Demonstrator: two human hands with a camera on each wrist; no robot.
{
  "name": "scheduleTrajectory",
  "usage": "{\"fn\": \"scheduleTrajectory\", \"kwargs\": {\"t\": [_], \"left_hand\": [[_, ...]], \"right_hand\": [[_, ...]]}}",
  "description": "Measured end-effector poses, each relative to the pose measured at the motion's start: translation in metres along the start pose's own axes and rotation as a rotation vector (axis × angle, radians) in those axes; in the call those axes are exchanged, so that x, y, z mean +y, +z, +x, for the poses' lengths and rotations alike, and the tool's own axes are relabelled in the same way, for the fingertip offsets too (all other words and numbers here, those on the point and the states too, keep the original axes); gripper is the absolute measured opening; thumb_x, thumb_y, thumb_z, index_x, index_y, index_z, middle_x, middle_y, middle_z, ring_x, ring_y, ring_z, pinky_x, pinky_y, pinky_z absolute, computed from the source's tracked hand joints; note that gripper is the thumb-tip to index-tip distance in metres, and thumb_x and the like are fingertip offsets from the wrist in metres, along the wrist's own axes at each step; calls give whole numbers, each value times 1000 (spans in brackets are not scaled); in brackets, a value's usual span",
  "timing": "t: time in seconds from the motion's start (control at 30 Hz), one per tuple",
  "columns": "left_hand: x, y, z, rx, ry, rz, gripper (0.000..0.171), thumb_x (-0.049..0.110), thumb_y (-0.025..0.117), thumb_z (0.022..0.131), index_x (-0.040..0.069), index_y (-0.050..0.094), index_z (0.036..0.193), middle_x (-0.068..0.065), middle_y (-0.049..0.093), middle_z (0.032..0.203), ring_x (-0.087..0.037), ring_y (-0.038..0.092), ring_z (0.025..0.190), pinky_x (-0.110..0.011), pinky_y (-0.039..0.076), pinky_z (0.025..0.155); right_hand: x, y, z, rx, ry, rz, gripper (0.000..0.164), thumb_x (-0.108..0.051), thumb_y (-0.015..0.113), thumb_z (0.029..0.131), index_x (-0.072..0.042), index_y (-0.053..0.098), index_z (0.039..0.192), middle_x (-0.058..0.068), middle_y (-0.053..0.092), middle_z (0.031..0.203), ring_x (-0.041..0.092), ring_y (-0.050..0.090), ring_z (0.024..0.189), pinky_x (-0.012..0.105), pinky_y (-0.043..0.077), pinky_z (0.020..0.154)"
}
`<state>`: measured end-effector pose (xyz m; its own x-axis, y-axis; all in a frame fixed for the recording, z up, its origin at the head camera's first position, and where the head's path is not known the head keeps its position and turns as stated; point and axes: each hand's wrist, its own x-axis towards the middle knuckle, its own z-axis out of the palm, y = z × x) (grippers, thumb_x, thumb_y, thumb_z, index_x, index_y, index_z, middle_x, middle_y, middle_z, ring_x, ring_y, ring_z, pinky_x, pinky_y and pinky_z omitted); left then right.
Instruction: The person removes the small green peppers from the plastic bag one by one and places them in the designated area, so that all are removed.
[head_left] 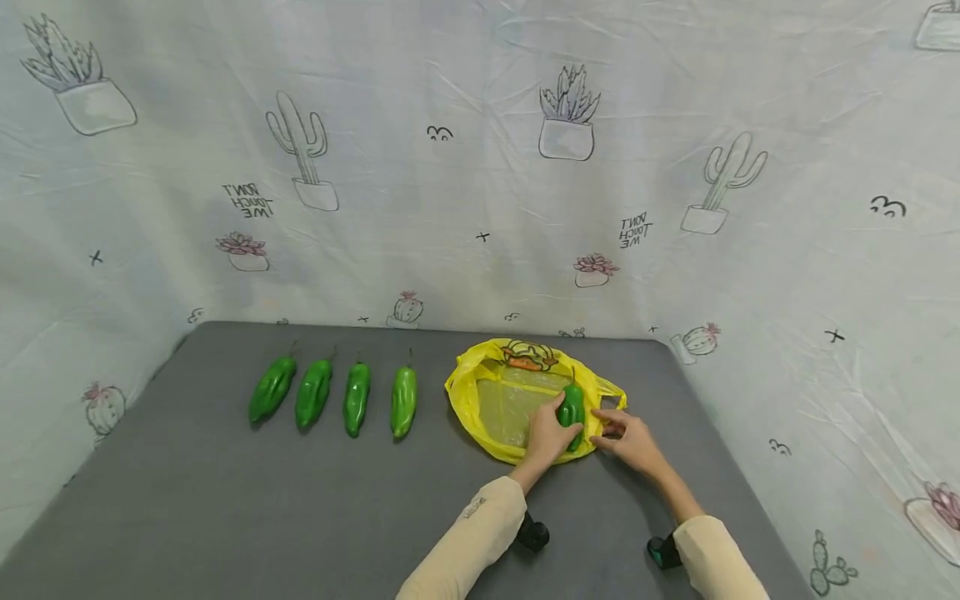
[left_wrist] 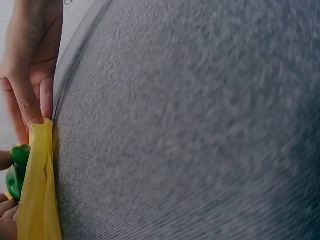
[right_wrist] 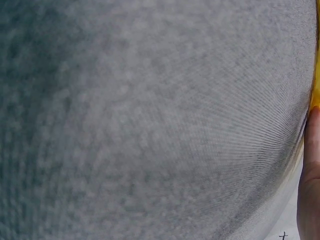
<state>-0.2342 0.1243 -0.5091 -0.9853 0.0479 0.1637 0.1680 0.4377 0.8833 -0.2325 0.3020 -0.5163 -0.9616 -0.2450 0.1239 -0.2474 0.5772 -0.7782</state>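
Note:
A yellow plastic bag lies with its mouth spread wide on the grey table, a vegetable picture printed on its far side. Over the bag's right part, my left hand grips a green pepper between thumb and fingers, its stem pointing away from me. My right hand pinches the bag's right rim, close beside that pepper. In the left wrist view, the pepper shows partly behind the bag's yellow edge. Only a finger of the right hand shows at the right wrist view's border.
Several more green peppers lie in a row left of the bag, among them a lighter one nearest to it. The grey table ends at a white curtain printed with cactus drawings, which hangs behind and at both sides.

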Motion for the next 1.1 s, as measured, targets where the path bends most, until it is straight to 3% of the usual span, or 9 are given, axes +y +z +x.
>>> {"fn": "scheduleTrajectory", "kwargs": {"t": [0.17,0.27,0.4,0.53,0.7,0.9,1.1], "left_hand": [[1,3,2,-21,33,90,47,8,69,84,-6,58,127,-16,69,104,-19,66,76,-24,53,60],[2,11,2,33,44,144,48,14,74,82,-6,60,124,-14,69,95,-18,64,70,-23,52,57],[3,17,0,118,14,63,53,10,78,77,-8,60,124,-16,69,98,-21,66,75,-25,54,60],[3,14,2,160,-39,-21,53,6,77,72,-7,63,121,-16,70,98,-17,65,72,-25,53,59],[4,4,4,156,-83,-48,55,9,78,70,-2,65,122,-13,71,100,-16,65,72,-26,55,58],[5,-10,7,139,-58,-85,50,12,80,71,3,68,119,-10,72,100,-16,67,79,-26,56,64],[1,-17,5,118,-46,-77,50,15,79,71,1,68,118,-10,73,91,-7,61,61,-20,51,51]], "right_hand": [[1,-1,1,1,-34,29,47,-1,75,81,11,59,123,29,59,120,30,67,89,24,56,70],[2,-1,0,-2,-46,34,47,-1,75,81,12,59,123,29,59,119,30,67,89,24,56,70],[3,1,0,4,-25,13,47,-2,76,80,9,60,123,27,60,119,29,67,89,23,55,71],[4,1,1,7,-12,4,47,-3,76,81,9,60,124,26,60,119,29,67,90,23,55,71],[2,1,2,8,-7,11,48,-2,76,80,9,59,124,27,60,119,26,68,88,22,55,70],[-2,-1,1,32,-50,1,47,-1,75,80,13,59,121,30,60,116,25,67,85,24,55,69],[-3,0,-1,23,-38,-10,47,-2,75,81,13,59,122,30,61,116,22,67,84,21,54,67]]}}
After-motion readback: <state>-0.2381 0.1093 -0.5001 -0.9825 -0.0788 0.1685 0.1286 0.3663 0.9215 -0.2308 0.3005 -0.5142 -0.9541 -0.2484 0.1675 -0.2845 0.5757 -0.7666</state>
